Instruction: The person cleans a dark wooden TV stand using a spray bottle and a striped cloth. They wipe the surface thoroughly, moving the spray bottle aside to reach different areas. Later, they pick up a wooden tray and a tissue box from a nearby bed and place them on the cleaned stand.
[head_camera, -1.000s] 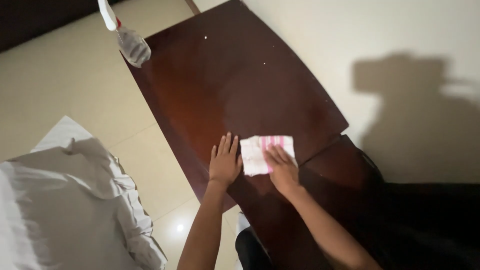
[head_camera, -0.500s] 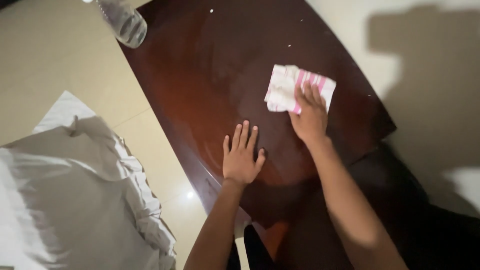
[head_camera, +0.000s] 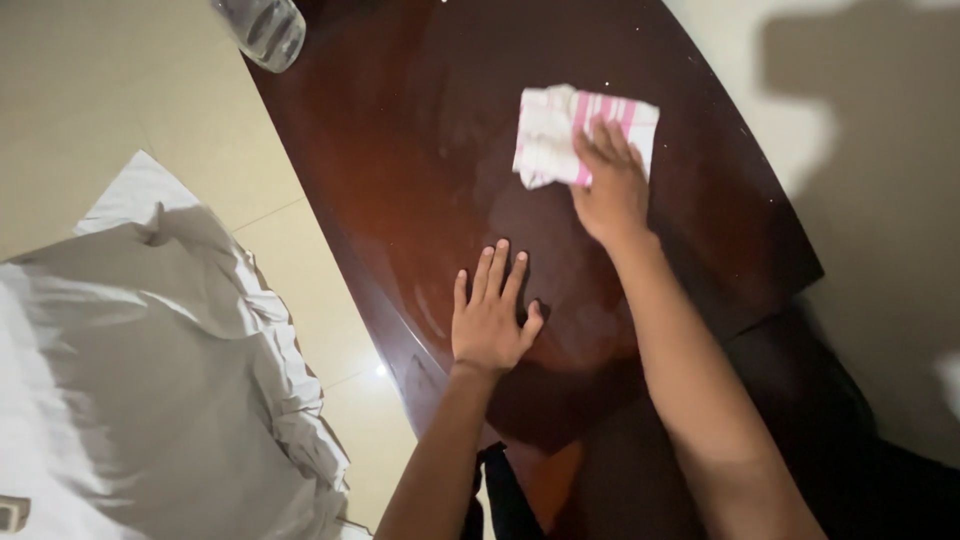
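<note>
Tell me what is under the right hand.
The right hand presses on a white cloth with pink stripes, which lies on the dark wooden table. The part of the cloth beneath the fingers is covered.

The table (head_camera: 420, 150) is dark red-brown wood, polished to a high gloss — it throws back soft light and shows faint smeary streaks near the middle. The cloth (head_camera: 560, 130) under the right hand (head_camera: 610, 190) is soft woven fabric, white with pink stripes, matt and rumpled. The bottle (head_camera: 265, 28) at the far edge looks like clear plastic. The floor tiles (head_camera: 110, 100) are smooth and pale with a slight sheen — the sheet (head_camera: 150, 370) is creased, matt white cloth
</note>
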